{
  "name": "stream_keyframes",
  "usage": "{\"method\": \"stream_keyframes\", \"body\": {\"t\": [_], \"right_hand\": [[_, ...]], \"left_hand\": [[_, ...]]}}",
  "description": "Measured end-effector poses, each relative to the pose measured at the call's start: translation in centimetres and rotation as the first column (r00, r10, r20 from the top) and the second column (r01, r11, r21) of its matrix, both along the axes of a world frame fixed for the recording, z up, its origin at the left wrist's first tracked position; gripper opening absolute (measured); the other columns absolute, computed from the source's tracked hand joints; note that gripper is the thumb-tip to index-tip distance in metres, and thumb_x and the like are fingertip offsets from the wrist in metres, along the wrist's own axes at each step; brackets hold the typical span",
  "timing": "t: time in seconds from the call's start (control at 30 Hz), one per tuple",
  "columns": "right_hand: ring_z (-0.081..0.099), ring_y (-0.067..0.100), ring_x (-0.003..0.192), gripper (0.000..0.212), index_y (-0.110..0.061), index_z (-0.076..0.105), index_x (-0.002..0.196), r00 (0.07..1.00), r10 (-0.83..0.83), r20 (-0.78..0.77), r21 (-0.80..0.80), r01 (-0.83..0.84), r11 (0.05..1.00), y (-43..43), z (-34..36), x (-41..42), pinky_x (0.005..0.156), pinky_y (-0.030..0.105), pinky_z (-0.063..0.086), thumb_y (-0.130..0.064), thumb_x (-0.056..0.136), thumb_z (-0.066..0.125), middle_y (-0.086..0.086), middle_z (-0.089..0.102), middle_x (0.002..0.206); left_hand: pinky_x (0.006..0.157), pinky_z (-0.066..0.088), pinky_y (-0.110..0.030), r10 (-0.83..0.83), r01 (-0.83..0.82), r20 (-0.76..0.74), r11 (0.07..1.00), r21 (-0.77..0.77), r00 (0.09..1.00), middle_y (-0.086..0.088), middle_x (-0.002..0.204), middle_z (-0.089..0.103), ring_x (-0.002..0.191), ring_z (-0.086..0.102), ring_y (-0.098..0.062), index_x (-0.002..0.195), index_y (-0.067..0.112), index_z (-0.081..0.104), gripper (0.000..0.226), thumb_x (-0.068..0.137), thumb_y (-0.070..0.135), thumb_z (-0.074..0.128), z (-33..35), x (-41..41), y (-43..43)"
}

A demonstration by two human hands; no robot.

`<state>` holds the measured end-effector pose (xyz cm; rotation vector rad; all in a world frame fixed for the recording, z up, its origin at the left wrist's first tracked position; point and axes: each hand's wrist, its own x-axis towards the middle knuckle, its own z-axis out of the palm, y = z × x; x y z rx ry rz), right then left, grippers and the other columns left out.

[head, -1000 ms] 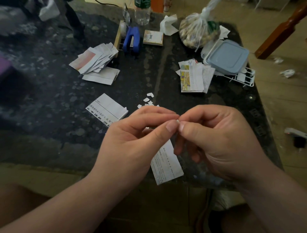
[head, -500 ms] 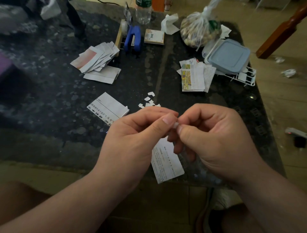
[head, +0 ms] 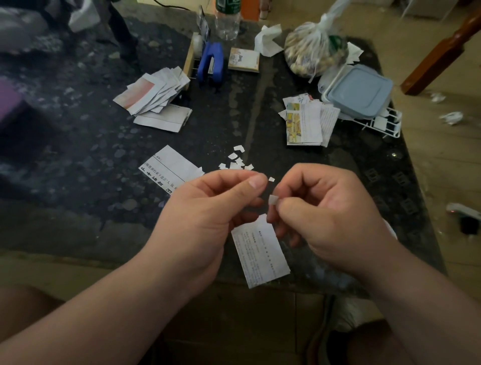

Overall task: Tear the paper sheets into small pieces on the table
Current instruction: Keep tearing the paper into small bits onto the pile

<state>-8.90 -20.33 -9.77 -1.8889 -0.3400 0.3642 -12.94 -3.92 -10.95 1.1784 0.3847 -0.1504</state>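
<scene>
**Scrap in the right, strip dangling between the hands**

Nearest, the strip hangs past the surface edge, long axis running down toward the person, top edge tucked between both hands. The right hand pinches a scrap thumb to forefinger, just above that edge; the left hand is curled, thumb on forefinger, and whether it holds the strip I cannot tell. The next bite, I'd judge, lies straight below the right grip; beyond, torn bits lie on the surface; further off, a stack waits.

Bold Chinese print on paper sheet, seemingly too blurred to read; bottle label illegible
</scene>
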Motion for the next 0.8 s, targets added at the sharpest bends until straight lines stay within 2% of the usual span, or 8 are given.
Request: {"method": "stream_keyframes", "body": {"t": [0.1, 0.2, 0.27, 0.37, 0.5, 0.6, 0.7, 0.8], "right_hand": [[0.065, 0.012, 0.063, 0.015, -0.025, 0.066, 0.072, 0.994, 0.022, 0.105, -0.183, -0.003, 0.983, 0.4, -0.6, 0.7, 0.052, 0.022, 0.053, -0.015, 0.083, 0.070, -0.004, 0.069, 0.073], [0.063, 0.003, 0.072, 0.014, -0.027, 0.067, 0.078, 0.983, 0.044, 0.176, -0.353, 0.021, 0.935, 1.1, -2.0, 2.0, 0.059, 0.017, 0.052, -0.019, 0.088, 0.071, -0.010, 0.066, 0.071], [0.061, 0.003, 0.076, 0.009, -0.026, 0.067, 0.082, 0.974, 0.052, 0.218, -0.427, 0.047, 0.903, 1.7, -3.1, 2.9, 0.061, 0.018, 0.052, -0.023, 0.091, 0.069, -0.013, 0.065, 0.075], [0.060, 0.005, 0.079, 0.006, -0.023, 0.070, 0.092, 0.953, 0.069, 0.294, -0.480, 0.085, 0.873, 2.8, -4.5, 3.9, 0.070, 0.027, 0.054, -0.022, 0.095, 0.065, -0.013, 0.065, 0.085], [0.061, 0.009, 0.096, 0.022, -0.018, 0.074, 0.110, 0.940, 0.091, 0.328, -0.540, 0.108, 0.835, 3.9, -6.0, 4.9, 0.086, 0.032, 0.054, -0.013, 0.099, 0.056, -0.006, 0.067, 0.105], [0.062, 0.010, 0.093, 0.017, -0.019, 0.075, 0.105, 0.940, 0.071, 0.333, -0.554, 0.134, 0.822, 4.2, -6.1, 5.1, 0.086, 0.035, 0.056, -0.017, 0.097, 0.060, -0.006, 0.067, 0.101], [0.060, 0.008, 0.074, 0.007, -0.023, 0.070, 0.088, 0.962, 0.024, 0.273, -0.609, 0.153, 0.778, 4.2, -4.7, 4.9, 0.072, 0.036, 0.059, -0.027, 0.094, 0.068, -0.010, 0.063, 0.085], [0.063, 0.010, 0.076, 0.022, -0.031, 0.063, 0.098, 1.000, 0.024, -0.001, -0.781, -0.016, 0.624, 4.0, -2.5, 4.3, 0.068, 0.036, 0.060, -0.042, 0.085, 0.076, -0.010, 0.063, 0.091]], "left_hand": [[0.069, 0.053, -0.033, 0.057, -0.057, -0.036, 0.998, -0.003, 0.998, -0.007, 0.083, 0.074, 0.068, 0.062, -0.015, 0.077, 0.016, 0.077, 0.016, 0.068, 0.029, 0.076, -0.3, 0.6, 1.0], [0.057, 0.051, -0.028, 0.110, -0.111, -0.079, 0.994, -0.005, 0.991, -0.006, 0.081, 0.073, 0.063, 0.061, -0.013, 0.077, 0.016, 0.073, 0.013, 0.072, 0.028, 0.074, -0.7, 1.1, 2.4], [0.056, 0.051, -0.027, 0.135, -0.136, -0.098, 0.991, -0.002, 0.986, -0.006, 0.081, 0.073, 0.062, 0.062, -0.013, 0.080, 0.015, 0.072, 0.015, 0.073, 0.028, 0.072, -0.9, 1.1, 3.2], [0.059, 0.050, -0.030, 0.149, -0.146, -0.129, 0.989, 0.033, 0.980, -0.006, 0.081, 0.073, 0.063, 0.062, -0.014, 0.085, 0.012, 0.071, 0.022, 0.074, 0.031, 0.072, -1.1, 0.9, 4.1], [0.061, 0.049, -0.031, 0.157, -0.145, -0.159, 0.986, 0.082, 0.975, -0.008, 0.081, 0.074, 0.063, 0.061, -0.015, 0.074, 0.012, 0.070, 0.033, 0.093, 0.038, 0.064, -1.3, 0.4, 5.0], [0.062, 0.048, -0.032, 0.162, -0.146, -0.174, 0.984, 0.101, 0.971, -0.008, 0.082, 0.075, 0.063, 0.061, -0.015, 0.085, 0.012, 0.076, 0.030, 0.097, 0.036, 0.063, -1.5, 0.2, 5.6], [0.060, 0.048, -0.030, 0.121, -0.096, -0.169, 0.985, 0.147, 0.978, -0.005, 0.082, 0.077, 0.062, 0.061, -0.013, 0.094, 0.011, 0.076, 0.013, 0.094, 0.021, 0.070, -1.5, 0.0, 5.9], [0.062, 0.052, -0.027, 0.032, 0.019, -0.166, 0.955, 0.297, 0.986, -0.003, 0.083, 0.078, 0.065, 0.063, -0.010, 0.092, 0.017, 0.076, 0.004, 0.091, 0.014, 0.074, -1.8, 0.0, 5.9]]}}
